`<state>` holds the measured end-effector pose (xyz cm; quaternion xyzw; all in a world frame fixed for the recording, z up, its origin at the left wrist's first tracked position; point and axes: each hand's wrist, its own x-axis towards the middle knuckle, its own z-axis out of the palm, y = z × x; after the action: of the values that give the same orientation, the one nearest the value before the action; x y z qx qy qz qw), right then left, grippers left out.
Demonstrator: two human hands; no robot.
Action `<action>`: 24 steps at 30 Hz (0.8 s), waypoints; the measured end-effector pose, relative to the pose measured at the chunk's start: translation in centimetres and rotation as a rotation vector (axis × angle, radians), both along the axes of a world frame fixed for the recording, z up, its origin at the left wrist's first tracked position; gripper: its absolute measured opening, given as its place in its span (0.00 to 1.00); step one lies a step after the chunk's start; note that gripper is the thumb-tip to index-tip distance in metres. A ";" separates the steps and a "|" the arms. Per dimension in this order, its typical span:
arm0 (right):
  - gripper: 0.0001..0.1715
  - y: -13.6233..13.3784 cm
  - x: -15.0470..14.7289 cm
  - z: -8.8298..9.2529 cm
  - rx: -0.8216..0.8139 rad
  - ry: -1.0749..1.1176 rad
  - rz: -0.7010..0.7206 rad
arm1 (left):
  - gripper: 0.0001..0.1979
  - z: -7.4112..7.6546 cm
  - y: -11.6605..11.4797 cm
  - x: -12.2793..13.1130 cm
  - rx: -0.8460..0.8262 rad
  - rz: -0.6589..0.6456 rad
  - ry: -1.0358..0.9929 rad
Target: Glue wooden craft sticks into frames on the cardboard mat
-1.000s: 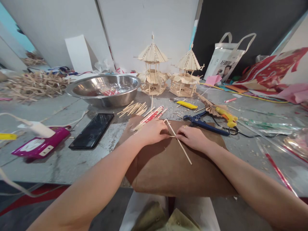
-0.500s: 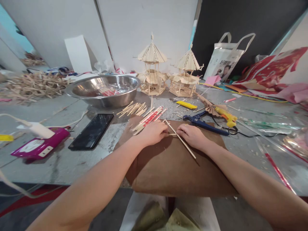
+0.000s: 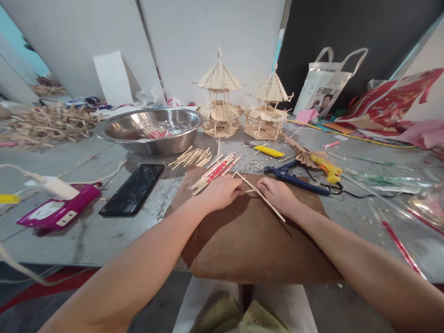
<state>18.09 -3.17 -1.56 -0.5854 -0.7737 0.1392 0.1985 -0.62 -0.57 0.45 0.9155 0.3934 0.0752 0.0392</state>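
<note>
Over a brown sheet (image 3: pixel 249 249), my two hands work close together on thin wooden sticks. My left hand (image 3: pixel 227 190) is closed, fingers curled round a short stick (image 3: pixel 250 190) whose end shows between the hands. My right hand (image 3: pixel 275 194) is closed on a long wooden stick (image 3: pixel 267 202), which slants from upper left down to lower right past the fingers. The long stick's upper end meets another stick piece by my left fingertips. Just beyond my left hand lies a bundle of sticks with red paper wrappers (image 3: pixel 218 171). The fingertips of both hands are partly hidden.
A steel bowl (image 3: pixel 138 148), loose sticks (image 3: pixel 194 156) and a phone (image 3: pixel 133 189) lie left. Two stick pagodas (image 3: pixel 220 83) stand behind. A yellow cutter (image 3: pixel 268 151), blue glue gun (image 3: pixel 294 179) with cord, and plastic wrappers (image 3: pixel 388 178) lie right. A purple power strip (image 3: pixel 62 208) is far left.
The long stick has tilted a little, its lower end moving right and up. My right hand has turned and curled its fingers in more. My left hand has hardly moved.
</note>
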 end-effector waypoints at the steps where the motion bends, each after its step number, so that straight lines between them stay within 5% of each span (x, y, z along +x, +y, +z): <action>1: 0.15 0.0 0.0 0.0 0.003 0.007 -0.001 | 0.10 -0.1 0.0 0.0 0.004 0.000 -0.003; 13: 0.13 -0.8 -0.4 0.9 0.008 0.149 0.164 | 0.12 -0.3 -0.7 0.7 0.063 -0.107 -0.094; 24: 0.13 -0.5 -0.3 0.4 0.023 0.073 0.091 | 0.09 -0.5 -0.5 0.8 0.120 -0.108 -0.104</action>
<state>17.81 -3.70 -1.13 -0.5419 -0.7932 0.1602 0.2268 0.20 -1.04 -0.03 0.9309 0.3357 0.1439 0.0084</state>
